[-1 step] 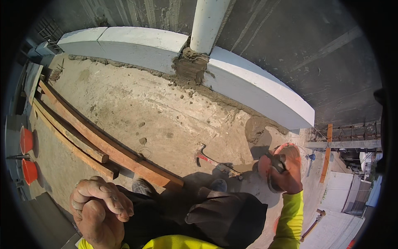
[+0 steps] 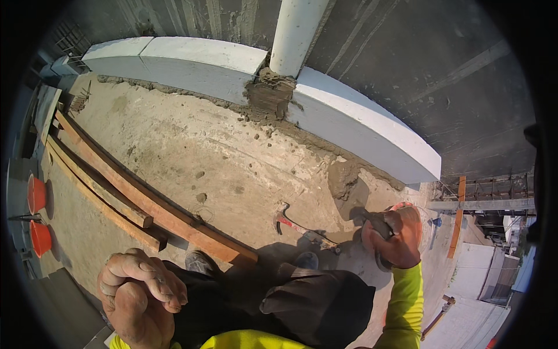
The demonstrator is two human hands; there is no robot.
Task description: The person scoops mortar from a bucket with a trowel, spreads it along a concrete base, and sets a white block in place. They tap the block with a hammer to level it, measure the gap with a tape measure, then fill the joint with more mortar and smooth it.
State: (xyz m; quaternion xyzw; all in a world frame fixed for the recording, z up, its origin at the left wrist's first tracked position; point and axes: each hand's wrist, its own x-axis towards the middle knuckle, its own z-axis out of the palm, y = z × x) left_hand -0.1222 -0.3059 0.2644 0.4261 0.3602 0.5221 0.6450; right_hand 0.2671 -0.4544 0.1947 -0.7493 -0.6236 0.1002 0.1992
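Note:
My right hand grips a trowel by its handle. The trowel's blade points away from me over the floor, and a lump of grey mortar is at its far end. An orange bucket shows behind my right hand, partly hidden by it. My left hand is raised at the lower left, its fingers curled in and dusty with mortar; I see nothing in it. A claw hammer with a red handle lies on the floor between my hands, beyond my shoe.
Pale blocks line the wall, with wet mortar filling the gap below a white pipe. Long timber beams lie on the left. Two orange buckets stand at the far left. Mortar crumbs dot the concrete floor.
My right hand has turned slightly, and the trowel with its mortar has swung a little to the left. My left hand stays where it was.

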